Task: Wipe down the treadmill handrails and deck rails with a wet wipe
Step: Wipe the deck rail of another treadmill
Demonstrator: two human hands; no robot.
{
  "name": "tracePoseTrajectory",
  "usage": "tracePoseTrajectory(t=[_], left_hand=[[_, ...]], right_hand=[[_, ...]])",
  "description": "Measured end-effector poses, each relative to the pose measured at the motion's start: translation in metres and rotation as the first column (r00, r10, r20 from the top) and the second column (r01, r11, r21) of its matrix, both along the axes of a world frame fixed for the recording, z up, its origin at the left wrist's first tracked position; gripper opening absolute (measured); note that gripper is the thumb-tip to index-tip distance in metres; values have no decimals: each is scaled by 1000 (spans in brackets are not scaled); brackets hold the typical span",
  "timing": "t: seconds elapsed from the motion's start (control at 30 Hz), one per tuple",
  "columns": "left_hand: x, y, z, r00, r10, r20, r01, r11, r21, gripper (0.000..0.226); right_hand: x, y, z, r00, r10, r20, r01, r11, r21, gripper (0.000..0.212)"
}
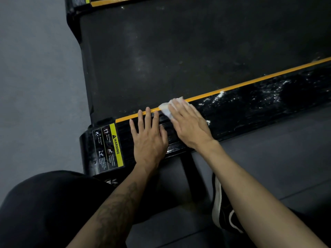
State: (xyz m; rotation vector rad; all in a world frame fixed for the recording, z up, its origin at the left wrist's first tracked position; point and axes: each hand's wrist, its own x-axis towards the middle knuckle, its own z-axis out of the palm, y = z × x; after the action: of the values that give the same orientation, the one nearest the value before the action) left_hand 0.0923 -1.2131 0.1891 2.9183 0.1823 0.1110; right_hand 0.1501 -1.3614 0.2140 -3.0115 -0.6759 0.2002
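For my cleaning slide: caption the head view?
Right hand presses a wet wipe on the deck rail; left hand rests flat.

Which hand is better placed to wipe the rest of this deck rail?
The right hand. It already presses the wet wipe on the deck rail. The left hand rests flat on the rail without any wipe, near the warning label.

Both hands lie flat, fingers extended (left hand (149,140) spread, right hand (189,124) pressing down).
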Motion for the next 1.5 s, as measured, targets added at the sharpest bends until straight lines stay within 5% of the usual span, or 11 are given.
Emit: tracePoseTrajectory(t=[0.17,0.33,0.57,0.73,0.93,1.1,1.3,1.5], left_hand=[[0,-1,0,999,-33,-12,33,999,-1,61],[-1,0,0,994,-112,-4,112,994,6,58],[0,-1,0,986,-166,22,166,986,-3,58],[-1,-1,-2,976,-215,28,215,976,16,57],[0,-3,-1,976,-218,7,217,976,17,58],[1,-5,1,981,-194,-11,194,981,-9,60],[1,-10,2,986,-165,-37,165,986,-5,56],[0,-20,3,991,-110,-72,108,993,-38,57]], right_hand=[[-3,-3,-1,948,-317,-1,317,947,52,61],[-9,-1,-2,1000,-18,-11,18,1000,-15,61],[-8,-11,-2,948,-318,0,318,947,52,62],[-14,-16,-3,999,-52,6,52,999,-15,62],[-13,-20,1,957,-290,-8,290,955,63,62],[-25,-20,-1,1000,-27,7,27,999,-23,63],[-21,-19,-1,940,-341,1,340,938,65,64],[-30,-23,-3,999,-49,-3,49,999,16,61]])
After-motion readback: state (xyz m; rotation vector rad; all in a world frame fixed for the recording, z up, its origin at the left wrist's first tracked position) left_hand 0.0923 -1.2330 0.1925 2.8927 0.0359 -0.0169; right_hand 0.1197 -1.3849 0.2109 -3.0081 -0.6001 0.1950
